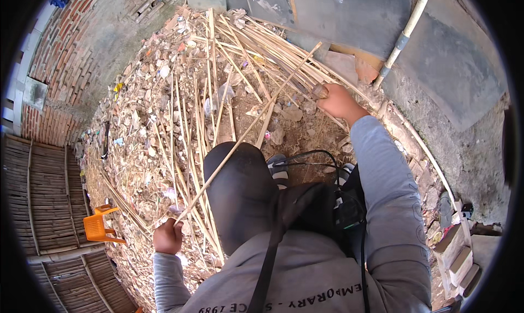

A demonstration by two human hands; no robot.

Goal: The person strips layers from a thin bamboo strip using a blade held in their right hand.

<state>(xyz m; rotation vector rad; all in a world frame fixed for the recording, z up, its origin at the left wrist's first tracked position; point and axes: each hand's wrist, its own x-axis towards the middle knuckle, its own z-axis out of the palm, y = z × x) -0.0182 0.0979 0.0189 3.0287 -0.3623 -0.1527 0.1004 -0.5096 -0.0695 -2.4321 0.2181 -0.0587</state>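
My left hand (167, 237), at the lower left, is closed round the near end of a long thin bamboo strip (239, 140). The strip slants up to the right, across my dark-covered leg (236, 195), toward the far wall. My right hand (340, 102) is wrapped round the wooden handle of a knife (320, 91). Its dark blade seems to point up and left, crossing near the strip; whether they touch I cannot tell. Under and beyond the strip lie several loose bamboo strips (183, 130), with a denser bundle (273, 40) by the wall.
Dry litter and rubble (142, 144) cover the ground. An orange plastic chair (97, 227) stands at left beside a woven bamboo panel (46, 195). A pale pipe (405, 36) leans against grey sheets (349, 13). A black cable (316, 152) loops near my sandalled feet.
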